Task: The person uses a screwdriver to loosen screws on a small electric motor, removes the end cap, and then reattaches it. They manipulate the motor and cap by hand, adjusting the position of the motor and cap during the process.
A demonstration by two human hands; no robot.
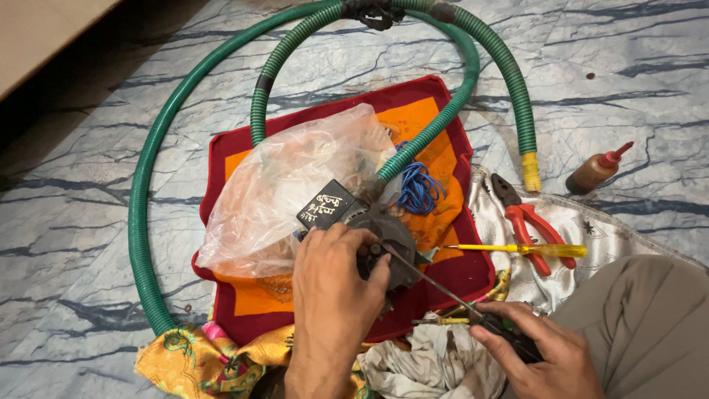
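My left grip [336, 284] is clamping the grey pump [384, 240] on the red mat [432, 100]. My right grip [535, 355] is pinching a screwdriver [436, 284], its tip touching the pump. Pliers [524, 218] are lying nearby, a green hose [148, 185] circling the mat.

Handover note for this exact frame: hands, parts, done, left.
Left hand: clamped on the grey pump body, steadying it on the red and orange mat.
Right hand: shut on a dark-handled screwdriver, its tip at the pump housing.
Nearby: green ribbed hose joined to the pump, clear plastic bag over part of it, blue wire coil, red pliers, yellow screwdriver, brown squeeze bottle.
Done: cannot tell which fasteners are out.
Left: the pump is not opened.
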